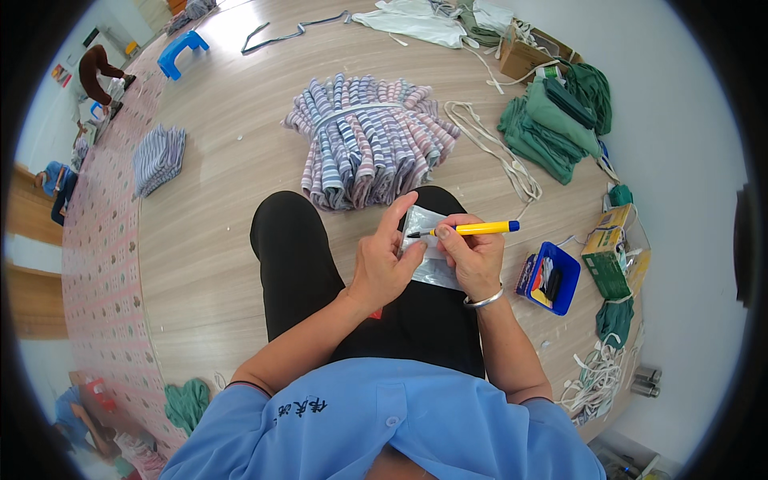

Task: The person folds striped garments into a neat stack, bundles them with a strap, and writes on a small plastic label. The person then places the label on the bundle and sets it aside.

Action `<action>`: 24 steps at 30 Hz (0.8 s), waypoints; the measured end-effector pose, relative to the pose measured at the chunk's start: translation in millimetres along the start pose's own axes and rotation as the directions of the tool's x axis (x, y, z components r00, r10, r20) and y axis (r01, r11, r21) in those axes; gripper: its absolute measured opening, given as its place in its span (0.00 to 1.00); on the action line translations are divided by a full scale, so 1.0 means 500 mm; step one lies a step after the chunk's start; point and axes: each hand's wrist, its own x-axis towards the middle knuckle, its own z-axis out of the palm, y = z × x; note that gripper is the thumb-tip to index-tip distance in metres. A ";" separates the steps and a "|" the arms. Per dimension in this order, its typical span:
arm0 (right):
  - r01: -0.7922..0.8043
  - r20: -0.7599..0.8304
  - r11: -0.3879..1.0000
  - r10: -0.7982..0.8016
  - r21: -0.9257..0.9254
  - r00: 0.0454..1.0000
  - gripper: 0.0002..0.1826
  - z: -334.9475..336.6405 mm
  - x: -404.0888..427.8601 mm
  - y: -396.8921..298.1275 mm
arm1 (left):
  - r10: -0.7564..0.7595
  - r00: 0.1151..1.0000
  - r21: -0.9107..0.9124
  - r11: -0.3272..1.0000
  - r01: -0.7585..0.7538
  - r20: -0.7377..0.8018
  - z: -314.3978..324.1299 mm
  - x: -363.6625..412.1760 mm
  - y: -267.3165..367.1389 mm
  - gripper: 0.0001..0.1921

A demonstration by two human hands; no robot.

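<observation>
My right hand (pixel 474 255) grips a yellow marker pen (pixel 483 228) with a blue end, its dark tip pointing left. Under the tip lies a small white slip with clear plastic (pixel 435 271), resting on my right thigh. My left hand (pixel 387 255) holds the slip's left edge, thumb on top and index finger stretched out past it. Just beyond my knees sits a large bundle of striped folded cloth (pixel 366 144), bound around with a pale strap (pixel 360 111).
White cords (pixel 498 153) and folded green cloth (pixel 552 126) lie to the right. A blue plastic basket (pixel 563 288) of small items stands beside a cardboard box (pixel 606 246). Striped cloth (pixel 159 159) and a blue stool (pixel 180 54) are at left. Other people (pixel 57 183) sit or bend farther off.
</observation>
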 end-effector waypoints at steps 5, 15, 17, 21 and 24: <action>0.004 0.005 1.000 -0.004 -0.002 1.000 0.07 -0.001 -0.004 -0.005 | 0.077 0.996 0.154 0.985 -0.082 0.043 -0.004 0.000 -0.027 0.13; -0.015 0.041 1.000 0.016 -0.024 0.999 0.06 0.004 -0.012 -0.021 | 0.175 0.984 -0.053 0.983 -0.178 -0.042 -0.023 0.014 -0.042 0.11; -0.023 0.052 1.000 0.023 -0.005 0.998 0.07 0.010 -0.015 -0.023 | 0.326 0.945 0.164 0.931 -0.327 0.029 -0.040 0.022 -0.035 0.11; -0.047 0.099 0.999 0.047 -0.008 0.994 0.07 0.016 -0.015 -0.032 | 0.374 0.922 0.406 0.830 -0.382 0.104 -0.068 0.028 0.002 0.12; -0.059 0.143 0.998 0.057 0.012 0.988 0.07 0.027 -0.013 -0.040 | 0.337 0.931 0.389 0.846 -0.365 0.141 -0.089 0.030 0.012 0.12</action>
